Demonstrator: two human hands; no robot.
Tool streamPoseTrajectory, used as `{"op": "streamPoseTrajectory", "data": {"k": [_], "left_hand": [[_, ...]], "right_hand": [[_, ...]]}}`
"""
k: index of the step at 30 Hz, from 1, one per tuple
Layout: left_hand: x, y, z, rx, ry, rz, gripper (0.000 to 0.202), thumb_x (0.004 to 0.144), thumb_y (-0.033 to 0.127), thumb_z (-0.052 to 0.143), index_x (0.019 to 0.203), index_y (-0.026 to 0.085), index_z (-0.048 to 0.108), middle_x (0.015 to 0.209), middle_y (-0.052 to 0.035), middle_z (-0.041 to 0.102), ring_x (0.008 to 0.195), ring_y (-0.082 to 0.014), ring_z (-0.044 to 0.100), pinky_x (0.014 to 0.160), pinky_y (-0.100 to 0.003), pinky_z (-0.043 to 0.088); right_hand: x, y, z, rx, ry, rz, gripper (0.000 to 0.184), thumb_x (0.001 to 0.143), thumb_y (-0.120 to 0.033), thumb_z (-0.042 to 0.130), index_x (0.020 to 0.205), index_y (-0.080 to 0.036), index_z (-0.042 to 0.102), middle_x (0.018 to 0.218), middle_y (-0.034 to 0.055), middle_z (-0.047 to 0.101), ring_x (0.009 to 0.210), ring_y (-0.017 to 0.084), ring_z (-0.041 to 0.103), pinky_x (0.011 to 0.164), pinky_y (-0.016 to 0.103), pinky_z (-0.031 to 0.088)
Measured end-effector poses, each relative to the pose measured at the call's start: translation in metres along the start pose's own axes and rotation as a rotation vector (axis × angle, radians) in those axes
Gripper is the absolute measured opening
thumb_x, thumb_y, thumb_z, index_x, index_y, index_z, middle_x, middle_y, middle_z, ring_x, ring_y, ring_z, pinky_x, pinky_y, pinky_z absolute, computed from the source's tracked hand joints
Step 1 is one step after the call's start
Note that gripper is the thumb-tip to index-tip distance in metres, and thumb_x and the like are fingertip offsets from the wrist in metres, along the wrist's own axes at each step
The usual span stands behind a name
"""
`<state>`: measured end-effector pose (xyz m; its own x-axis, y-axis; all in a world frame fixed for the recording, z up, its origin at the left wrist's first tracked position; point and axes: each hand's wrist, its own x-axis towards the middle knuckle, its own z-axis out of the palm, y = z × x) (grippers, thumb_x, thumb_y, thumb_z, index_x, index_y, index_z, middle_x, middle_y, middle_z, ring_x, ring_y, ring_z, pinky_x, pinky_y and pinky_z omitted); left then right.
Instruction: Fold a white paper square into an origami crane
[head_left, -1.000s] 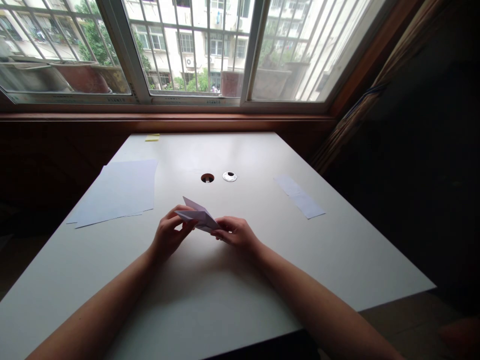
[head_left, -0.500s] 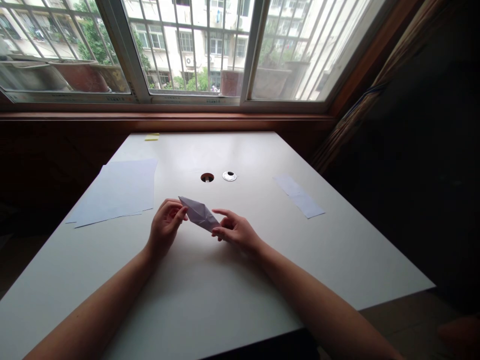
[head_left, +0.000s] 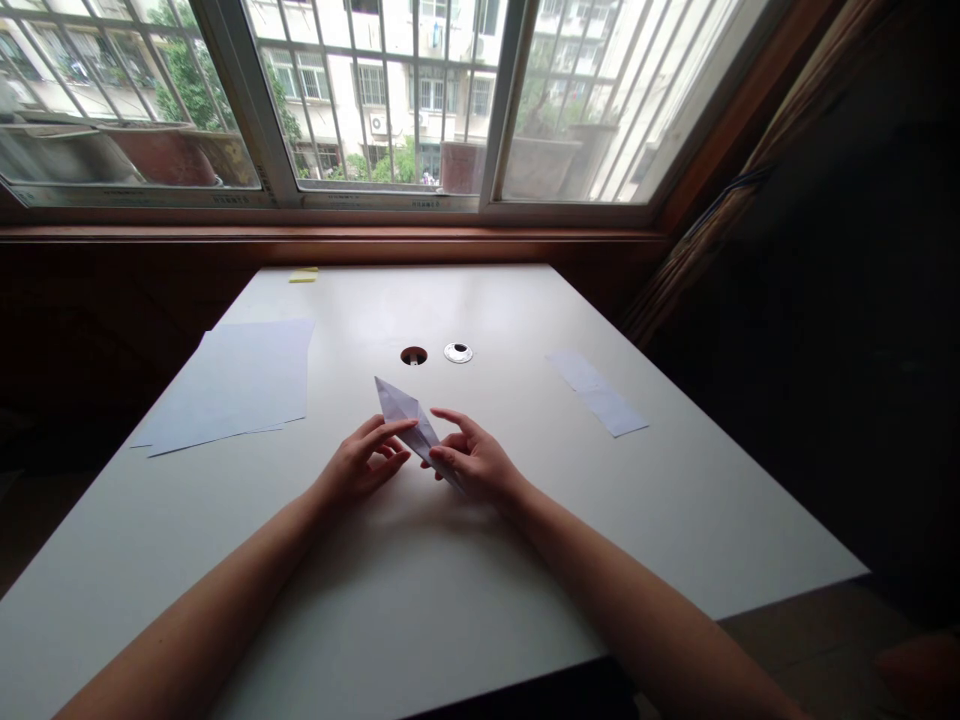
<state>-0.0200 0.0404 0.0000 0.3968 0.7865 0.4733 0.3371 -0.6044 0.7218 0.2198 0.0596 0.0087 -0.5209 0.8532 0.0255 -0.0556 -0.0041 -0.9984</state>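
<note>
A piece of folded white paper, pointed at its far end and creased along its middle, is held above the table. My right hand pinches its near part between thumb and fingers, with the index finger raised off it. The paper's lower end is partly covered by that hand. On the left side, my left hand has its fingers apart. Its index fingertip rests against the paper's face, while the thumb stays away from it.
White sheets lie at the table's left. Paper strips lie at the right. Near the middle are a round hole and its metal cover. A yellow strip is at the far edge, below a barred window.
My left hand has let go of the paper's far tip and moved right, to the paper's middle. The paper has turned to point more steeply away from me.
</note>
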Motion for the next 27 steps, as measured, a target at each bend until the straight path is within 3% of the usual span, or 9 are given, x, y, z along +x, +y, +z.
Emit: {"op": "streamPoseTrajectory", "data": {"k": [5,11,15,19,27], "left_hand": [[0.004,0.006,-0.006,-0.061,-0.018,0.013,0.041,0.096,0.024,0.059,0.136,0.028,0.056,0.108,-0.0066,0.056,0.087,-0.0148,0.066,0.079,-0.03,0.062],[0.005,0.011,-0.012,-0.18,-0.032,-0.065,0.035,0.096,0.025,0.06,0.131,0.026,0.062,0.112,-0.009,0.055,0.099,-0.0192,0.063,0.081,-0.03,0.059],[0.003,0.009,-0.015,-0.299,-0.074,-0.127,0.034,0.095,0.026,0.06,0.129,0.024,0.062,0.116,-0.0103,0.054,0.105,-0.0224,0.062,0.087,-0.033,0.057],[0.003,0.012,-0.017,-0.367,-0.113,-0.152,0.035,0.095,0.027,0.059,0.129,0.025,0.062,0.116,-0.0102,0.053,0.107,-0.0252,0.061,0.09,-0.037,0.056],[0.003,0.02,-0.021,-0.414,-0.223,-0.23,0.052,0.093,0.03,0.061,0.144,0.026,0.052,0.127,-0.0122,0.053,0.113,-0.0297,0.062,0.093,-0.04,0.056]], "right_hand": [[-0.002,0.004,0.002,-0.02,-0.107,-0.049,0.068,0.088,-0.042,0.069,0.146,-0.025,0.037,0.086,0.0057,0.075,0.071,0.019,0.07,0.066,0.032,0.054],[-0.008,0.003,0.008,-0.149,-0.13,-0.21,0.04,0.1,-0.037,0.05,0.137,-0.024,0.044,0.086,0.003,0.072,0.071,0.014,0.067,0.071,0.031,0.055],[-0.007,0.005,0.006,-0.21,-0.175,-0.289,0.041,0.097,-0.033,0.056,0.136,-0.024,0.044,0.096,0.0047,0.071,0.078,0.016,0.071,0.073,0.031,0.057],[-0.005,0.004,0.004,-0.362,-0.161,-0.38,0.037,0.094,-0.031,0.062,0.129,-0.024,0.054,0.105,0.0073,0.073,0.089,0.017,0.071,0.079,0.033,0.057],[-0.005,0.0,0.002,-0.517,-0.087,-0.53,0.032,0.092,-0.035,0.065,0.122,-0.022,0.064,0.099,0.0074,0.072,0.078,0.015,0.068,0.076,0.03,0.059]]}}
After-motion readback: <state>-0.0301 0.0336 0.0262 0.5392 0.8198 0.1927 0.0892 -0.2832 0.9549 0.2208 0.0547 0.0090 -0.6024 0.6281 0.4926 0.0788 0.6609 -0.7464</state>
